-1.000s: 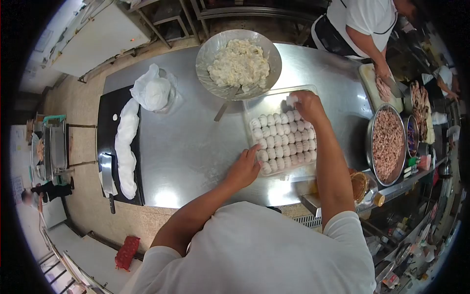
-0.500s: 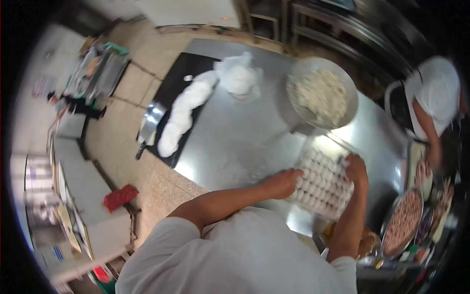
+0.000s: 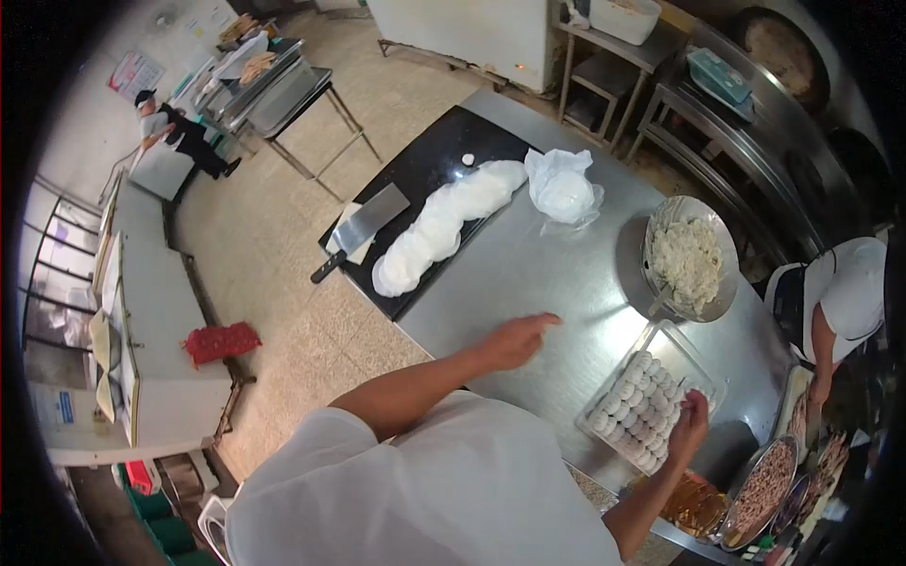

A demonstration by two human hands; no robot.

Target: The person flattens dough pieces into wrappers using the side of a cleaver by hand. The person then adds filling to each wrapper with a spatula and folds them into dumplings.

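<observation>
My left hand point(image 3: 521, 341) is over the steel table point(image 3: 491, 311), index finger stretched out, nothing in it. At the right side of the clear tray point(image 3: 592, 436), my right hand point(image 3: 692, 420) has its fingers bent beside the rows of white dumplings point(image 3: 638, 401); whether it grips one is hidden. A metal bowl of pale filling point(image 3: 687, 264) stands behind the tray. White dough wrappers point(image 3: 444, 226) lie in an overlapping row on the black board point(image 3: 401, 174), with a small white piece point(image 3: 468, 159) behind them.
A cleaver point(image 3: 373, 224) lies at the board's left edge. Near the board sits a white plastic bag point(image 3: 563, 189). At right are a bowl of chopped meat point(image 3: 763, 486) and a co-worker point(image 3: 840, 297). Another person point(image 3: 175, 134) stands far left.
The view has swung left, so the table's things sit further right in it. My left hand has left the tray's side and moved toward the dough board; my right hand remains at the tray.
</observation>
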